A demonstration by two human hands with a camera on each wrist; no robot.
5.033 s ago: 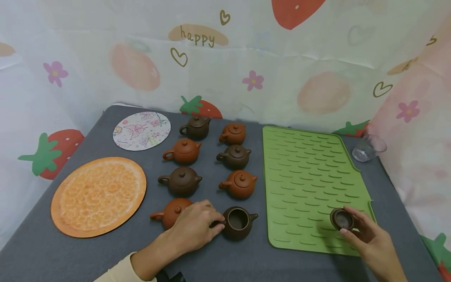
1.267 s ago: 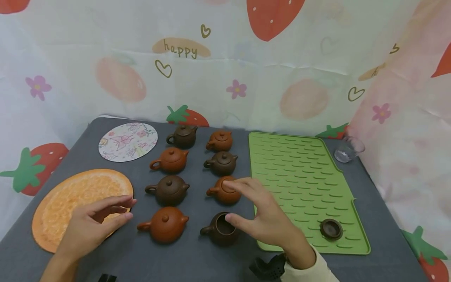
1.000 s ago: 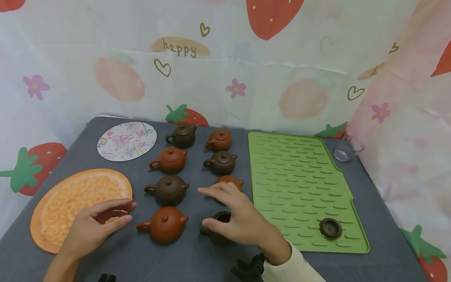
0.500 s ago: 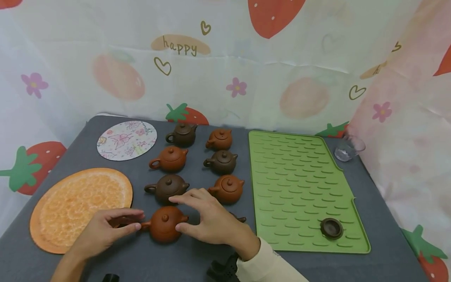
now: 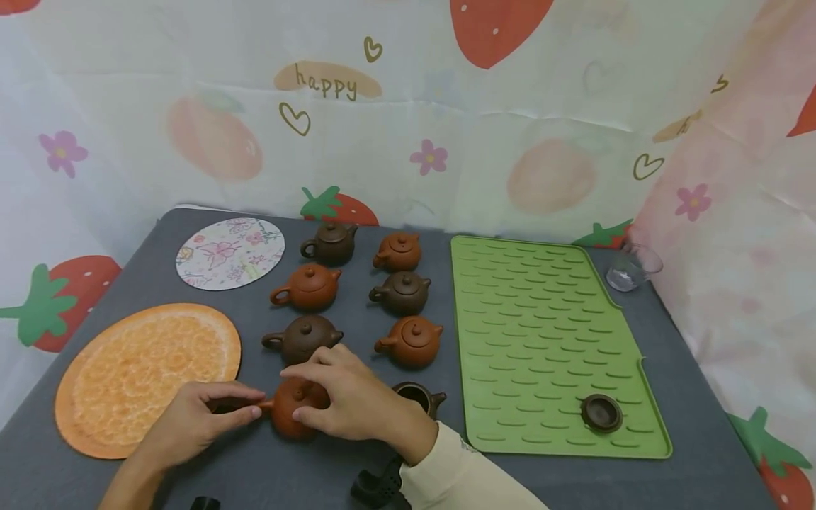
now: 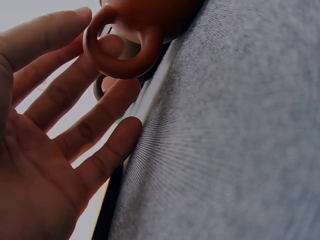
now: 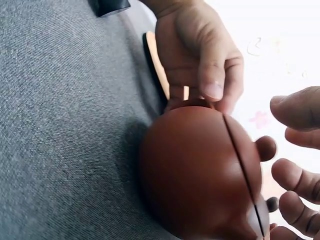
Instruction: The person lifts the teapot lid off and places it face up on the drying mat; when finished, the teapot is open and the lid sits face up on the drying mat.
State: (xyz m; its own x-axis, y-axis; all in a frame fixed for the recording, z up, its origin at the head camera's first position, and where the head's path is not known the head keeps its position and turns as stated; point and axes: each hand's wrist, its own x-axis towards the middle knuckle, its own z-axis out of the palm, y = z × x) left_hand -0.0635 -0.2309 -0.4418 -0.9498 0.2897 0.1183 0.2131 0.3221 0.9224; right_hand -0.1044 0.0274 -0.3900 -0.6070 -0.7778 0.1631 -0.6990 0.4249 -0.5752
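Right hand [image 5: 353, 404] moved over red teapot [image 7: 200, 170]; knob [image 7: 266, 148] contact unclear.

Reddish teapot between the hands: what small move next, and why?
Probably the right hand should pinch the knob on the lid: its fingers curve near the knob with a gap, the lid is on, and the left hand holds the handle.

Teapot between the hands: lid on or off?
On. In the right wrist view, the lid sits flush on the teapot, its knob showing.
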